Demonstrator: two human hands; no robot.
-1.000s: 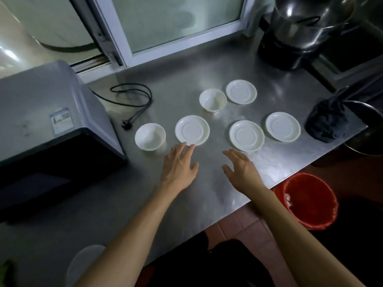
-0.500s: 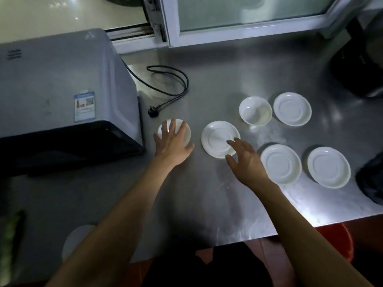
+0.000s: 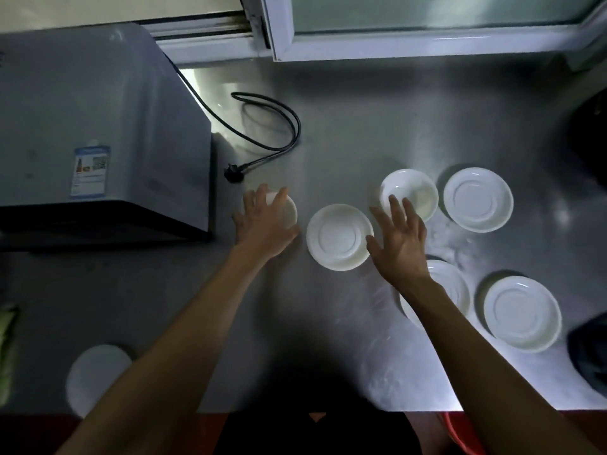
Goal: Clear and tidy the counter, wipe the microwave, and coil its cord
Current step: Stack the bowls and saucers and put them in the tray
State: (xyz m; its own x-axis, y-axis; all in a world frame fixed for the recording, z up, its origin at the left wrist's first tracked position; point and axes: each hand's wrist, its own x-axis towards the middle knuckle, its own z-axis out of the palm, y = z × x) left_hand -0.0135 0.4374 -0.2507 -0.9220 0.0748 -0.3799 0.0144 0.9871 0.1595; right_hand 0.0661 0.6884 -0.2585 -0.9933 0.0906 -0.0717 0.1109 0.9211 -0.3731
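On the steel counter (image 3: 361, 126) stand several white dishes. My left hand (image 3: 262, 221) lies over a small white bowl (image 3: 289, 211) beside the microwave, fingers curled on its rim. My right hand (image 3: 399, 244) hovers open, fingers spread, between a saucer (image 3: 338, 238) and a second bowl (image 3: 414, 192). Other saucers sit at the back right (image 3: 478, 198), under my right wrist (image 3: 456, 290) and front right (image 3: 522, 313). The grey microwave (image 3: 98, 126) fills the left. Its black cord (image 3: 279, 126) loops on the counter, the plug (image 3: 234, 175) lying near the bowl.
A white-framed window (image 3: 427, 44) runs along the back. A white round lid or plate (image 3: 95, 372) lies at the front left edge. A dark cloth (image 3: 591, 353) sits at the right edge, a dark appliance (image 3: 591, 136) behind it. A red bin (image 3: 460, 431) shows below the counter.
Both hands have reached forward: the left has gone from the bare counter onto the small bowl, the right has moved up past the saucer toward the second bowl. The view has shifted left.
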